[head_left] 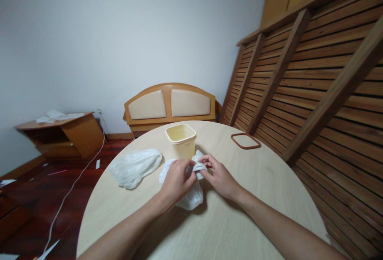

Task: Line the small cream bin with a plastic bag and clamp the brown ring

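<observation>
Between my hands is a white plastic bag (190, 197), bunched up over the table. My left hand (178, 177) pinches its gathered part from the left, fingers closed. From the right, my right hand (219, 176) grips the same bunched section between thumb and fingers. Part of the bag hangs below my left hand, and some is hidden behind it. Just beyond my hands stands a pale yellow square bin (183, 142), upright with its top uncovered. A second white plastic bag (136, 167) lies crumpled to the left of my hands.
A brown rounded-square ring (245, 141) lies on the round wooden table (257, 208) at the right. Leaning slatted wood (299, 72) rises close to the table's right side. A headboard (170, 102) stands behind, and a low cabinet (77, 134) and a cable (72, 190) are at left.
</observation>
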A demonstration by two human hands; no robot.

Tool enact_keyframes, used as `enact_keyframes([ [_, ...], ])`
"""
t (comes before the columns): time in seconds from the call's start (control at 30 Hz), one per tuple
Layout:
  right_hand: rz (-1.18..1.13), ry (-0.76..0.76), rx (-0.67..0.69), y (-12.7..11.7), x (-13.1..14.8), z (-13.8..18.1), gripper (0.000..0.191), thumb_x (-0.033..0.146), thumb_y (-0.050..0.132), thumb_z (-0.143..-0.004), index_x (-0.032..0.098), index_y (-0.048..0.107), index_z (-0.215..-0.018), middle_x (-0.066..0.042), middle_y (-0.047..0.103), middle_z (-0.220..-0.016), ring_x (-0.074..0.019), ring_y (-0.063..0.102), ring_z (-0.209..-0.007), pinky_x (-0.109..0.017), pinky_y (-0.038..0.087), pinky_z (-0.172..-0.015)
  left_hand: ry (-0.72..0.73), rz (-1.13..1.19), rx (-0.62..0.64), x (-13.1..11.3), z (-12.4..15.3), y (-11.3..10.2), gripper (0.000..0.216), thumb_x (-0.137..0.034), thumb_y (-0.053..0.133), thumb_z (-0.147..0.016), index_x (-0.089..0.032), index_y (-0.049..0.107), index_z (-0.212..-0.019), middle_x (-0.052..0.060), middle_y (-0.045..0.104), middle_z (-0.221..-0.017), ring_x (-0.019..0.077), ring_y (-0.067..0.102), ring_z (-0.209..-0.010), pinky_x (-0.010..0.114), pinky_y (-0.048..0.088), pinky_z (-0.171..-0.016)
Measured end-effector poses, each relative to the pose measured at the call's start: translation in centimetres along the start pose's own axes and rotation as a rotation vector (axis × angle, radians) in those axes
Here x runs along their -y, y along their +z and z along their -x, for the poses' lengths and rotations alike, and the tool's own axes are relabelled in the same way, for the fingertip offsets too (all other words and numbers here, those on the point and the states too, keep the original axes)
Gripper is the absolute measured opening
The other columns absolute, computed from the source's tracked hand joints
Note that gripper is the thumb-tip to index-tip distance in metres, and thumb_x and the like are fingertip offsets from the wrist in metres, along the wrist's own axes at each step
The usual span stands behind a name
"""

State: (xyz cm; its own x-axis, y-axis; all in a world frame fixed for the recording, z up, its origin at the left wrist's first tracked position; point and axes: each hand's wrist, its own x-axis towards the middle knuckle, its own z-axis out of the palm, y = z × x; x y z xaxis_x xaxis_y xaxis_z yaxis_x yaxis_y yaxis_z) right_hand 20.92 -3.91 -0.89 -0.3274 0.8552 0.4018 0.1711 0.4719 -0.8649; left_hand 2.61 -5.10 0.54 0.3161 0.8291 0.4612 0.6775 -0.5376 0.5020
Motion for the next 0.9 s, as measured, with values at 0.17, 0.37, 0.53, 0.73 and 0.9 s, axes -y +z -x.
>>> enact_keyframes([
  [0.17,0.08,-0.008,-0.007,-0.02,0.0,-0.03,0.016,0.018,0.058,-0.089,0.02,0.067,-0.103,-0.003,0.072,-0.097,-0.0193,0.067,-0.094,-0.035,0.051,-0.088,-0.018,0.04,0.022,0.06,-0.15,0.24,0.014,-0.014,0.056,-0.08,-0.019,0.064,-0.091,0.007,0.072,-0.09,0.0248,0.065,-0.089,0.038,0.046,-0.084],
  [0.37,0.175,-0.096,-0.055,-0.35,-0.05,-0.17,0.014,0.016,0.06,-0.088,0.019,0.072,-0.095,-0.004,0.07,-0.096,-0.0191,0.066,-0.093,-0.034,0.05,-0.087,0.025,0.154,-0.005,-0.14,-0.25,0.2,0.03,-0.011,0.054,-0.079,-0.018,0.063,-0.108,0.008,0.073,-0.106,0.0235,0.066,-0.099,0.036,0.047,-0.089],
  [0.53,0.173,-0.095,-0.064,-0.4,0.2,-0.17,0.013,0.016,0.059,-0.089,0.019,0.072,-0.09,-0.004,0.069,-0.091,-0.018,0.064,-0.088,-0.031,0.049,-0.082,-0.011,0.102,-0.005,-0.56,-0.27,0.02,0.015,-0.02,0.06,-0.083,-0.019,0.066,-0.097,0.006,0.074,-0.095,0.0223,0.066,-0.089,0.033,0.047,-0.081],
  [0.73,0.168,-0.064,-0.083,-0.3,0.13,-0.22,0.013,0.015,0.06,-0.085,0.019,0.072,-0.089,-0.003,0.071,-0.089,-0.0186,0.066,-0.086,-0.031,0.049,-0.081,-0.033,0.051,0.005,-0.41,-0.33,-0.08,0.02,-0.039,0.064,-0.088,-0.019,0.064,-0.089,0.004,0.072,-0.085,0.0206,0.064,-0.078,0.03,0.043,-0.071],
  [0.9,0.181,-0.04,-0.062,-0.33,0.17,0.04,0.014,0.015,0.061,-0.084,0.019,0.071,-0.092,-0.003,0.074,-0.092,-0.0195,0.068,-0.088,-0.033,0.05,-0.084,-0.006,-0.045,0.01,-0.03,-0.17,-0.05,0.005,-0.024,0.061,-0.086,-0.02,0.063,-0.088,0.003,0.071,-0.084,0.0213,0.064,-0.082,0.031,0.043,-0.076],
])
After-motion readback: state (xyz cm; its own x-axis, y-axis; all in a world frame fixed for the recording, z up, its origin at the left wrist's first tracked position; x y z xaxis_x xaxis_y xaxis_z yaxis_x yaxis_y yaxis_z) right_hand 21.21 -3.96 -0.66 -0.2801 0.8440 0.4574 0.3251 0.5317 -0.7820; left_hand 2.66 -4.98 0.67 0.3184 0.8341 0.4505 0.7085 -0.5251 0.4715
